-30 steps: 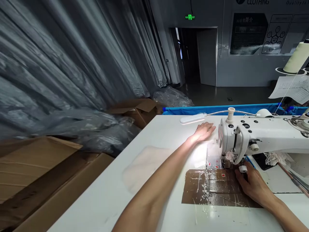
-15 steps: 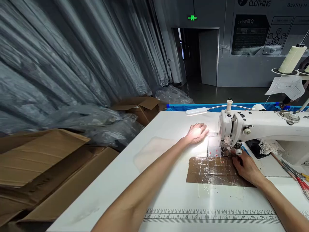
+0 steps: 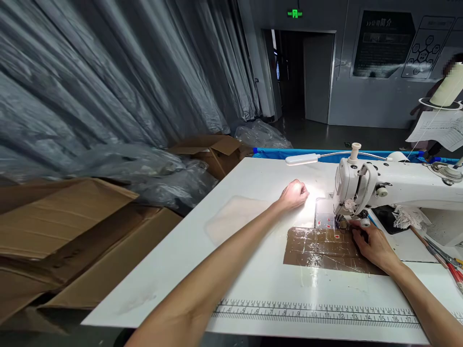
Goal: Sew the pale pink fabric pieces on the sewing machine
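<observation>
- The right hand [image 3: 374,246] has its fingers bent in beside the metal presser foot [image 3: 342,223]; machine parts hide the fingertips, so I cannot tell whether they grip anything.
- The left hand [image 3: 293,194] is curled into a loose fist near the clear plate with red marks [image 3: 323,214], with nothing visible in its grasp.
- The glossy brown tape-covered sheet [image 3: 311,248] lies flat on the white tabletop [image 3: 181,270], in front of the foot; the right hand's wrist is over its far-right edge.
- Above stands the white sewing machine [image 3: 415,178], a slim white lamp [image 3: 302,159] beside its head.
- Progress, as I judge it: the hands are placed at the machine, but no finished seam can be made out, so what is done and what is left cannot be told.
- Farther right: a white lace bundle [image 3: 407,218] and red-handled scissors [image 3: 455,275].
</observation>
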`<state>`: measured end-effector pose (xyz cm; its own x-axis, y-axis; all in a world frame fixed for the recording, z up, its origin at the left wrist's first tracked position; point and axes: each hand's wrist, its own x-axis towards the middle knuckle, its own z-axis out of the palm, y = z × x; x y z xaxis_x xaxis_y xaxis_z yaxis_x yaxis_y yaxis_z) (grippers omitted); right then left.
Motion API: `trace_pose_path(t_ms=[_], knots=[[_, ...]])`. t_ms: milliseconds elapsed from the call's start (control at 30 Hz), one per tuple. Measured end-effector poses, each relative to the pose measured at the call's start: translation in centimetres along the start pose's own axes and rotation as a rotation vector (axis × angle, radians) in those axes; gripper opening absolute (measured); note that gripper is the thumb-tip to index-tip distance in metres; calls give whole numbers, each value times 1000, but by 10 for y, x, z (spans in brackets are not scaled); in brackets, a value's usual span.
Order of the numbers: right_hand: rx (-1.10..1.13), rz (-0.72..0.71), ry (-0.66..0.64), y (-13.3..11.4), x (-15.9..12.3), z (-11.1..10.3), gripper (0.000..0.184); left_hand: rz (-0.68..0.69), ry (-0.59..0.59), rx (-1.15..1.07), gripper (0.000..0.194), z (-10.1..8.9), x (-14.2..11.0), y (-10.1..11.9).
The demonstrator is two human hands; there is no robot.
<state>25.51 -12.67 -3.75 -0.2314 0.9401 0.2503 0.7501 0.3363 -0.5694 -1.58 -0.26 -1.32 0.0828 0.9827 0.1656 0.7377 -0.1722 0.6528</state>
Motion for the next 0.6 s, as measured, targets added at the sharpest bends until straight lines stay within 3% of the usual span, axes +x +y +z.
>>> trace_pose_path(t_ms=[133, 333, 500, 600], knots=[[-4, 0, -11, -1, 0, -1, 28, -91, -58, -232, 9, 4, 11, 0], [13, 2, -40, 0, -2, -2, 28, -175, -130, -471, 27, 10, 15, -3], [30, -4, -45, 1, -3, -1, 27, -171, -116, -454, 40, 12, 11, -4], [33, -6, -46, 1, -4, -2, 27, -141, -34, -346, 45, -3, 6, -9]])
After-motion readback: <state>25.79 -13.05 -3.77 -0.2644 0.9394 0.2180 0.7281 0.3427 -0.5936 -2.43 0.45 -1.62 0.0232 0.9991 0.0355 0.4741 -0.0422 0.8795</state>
